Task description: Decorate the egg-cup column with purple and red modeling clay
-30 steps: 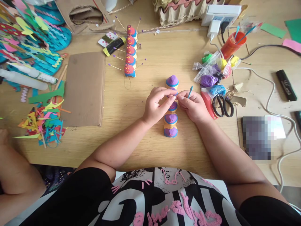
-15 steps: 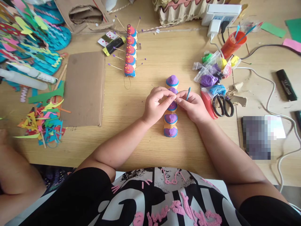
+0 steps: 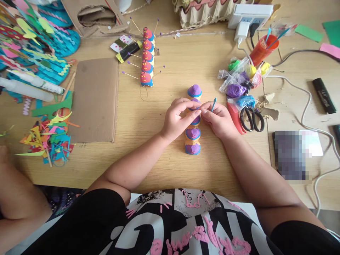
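A strip of egg-carton cups, coated in purple and blue modelling clay, lies lengthwise on the table in front of me. Over its middle, my left hand and my right hand meet at the fingertips and hide part of it. The left thumb and forefinger are pinched together; whatever is between them is too small to make out. A small blue modelling tool sticks up from the closed fingers of my right hand. Further back stands a similar red and blue strip with faces and purple-tipped sticks.
Black-handled scissors and bagged clay lie to the right, near an orange cup. A cardboard sheet and colourful paper scraps lie left. Another person's arm rests at the left edge. A white cable runs down the right.
My joined fingertips have shifted very slightly to the right, and the blue tool has moved a little with my right hand. The strips stay where they were.
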Motion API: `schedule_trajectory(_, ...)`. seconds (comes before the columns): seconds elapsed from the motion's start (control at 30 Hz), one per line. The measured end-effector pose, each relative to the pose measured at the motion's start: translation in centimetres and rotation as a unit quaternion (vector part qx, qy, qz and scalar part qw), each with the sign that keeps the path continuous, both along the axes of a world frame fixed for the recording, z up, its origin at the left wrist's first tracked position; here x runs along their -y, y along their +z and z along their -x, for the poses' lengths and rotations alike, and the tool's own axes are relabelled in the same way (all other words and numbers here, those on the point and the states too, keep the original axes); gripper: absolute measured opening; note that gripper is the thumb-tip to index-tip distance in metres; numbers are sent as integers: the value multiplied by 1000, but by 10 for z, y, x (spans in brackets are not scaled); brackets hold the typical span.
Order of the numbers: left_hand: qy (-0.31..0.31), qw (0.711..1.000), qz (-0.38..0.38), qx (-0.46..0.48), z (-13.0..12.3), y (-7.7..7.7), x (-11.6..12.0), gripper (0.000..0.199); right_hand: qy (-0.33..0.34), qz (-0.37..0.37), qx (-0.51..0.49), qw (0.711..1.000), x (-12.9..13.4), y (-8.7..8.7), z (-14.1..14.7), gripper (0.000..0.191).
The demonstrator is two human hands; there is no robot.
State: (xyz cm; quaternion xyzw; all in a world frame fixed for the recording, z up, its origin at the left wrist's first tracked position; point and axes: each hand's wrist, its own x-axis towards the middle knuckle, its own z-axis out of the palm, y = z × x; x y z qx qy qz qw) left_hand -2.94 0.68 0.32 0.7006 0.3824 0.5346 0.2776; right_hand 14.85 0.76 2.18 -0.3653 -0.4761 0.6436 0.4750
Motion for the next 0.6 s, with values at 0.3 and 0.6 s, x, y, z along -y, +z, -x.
schedule_trajectory(0.3,29,999,-18,-4,-1,-1,0,23,9,-9,12,1000,1,-1,0,45)
schedule_trajectory(0.6,26,1000,-8,-13,2,2,2,26,-3,5,9,1000,0,-3,0,47)
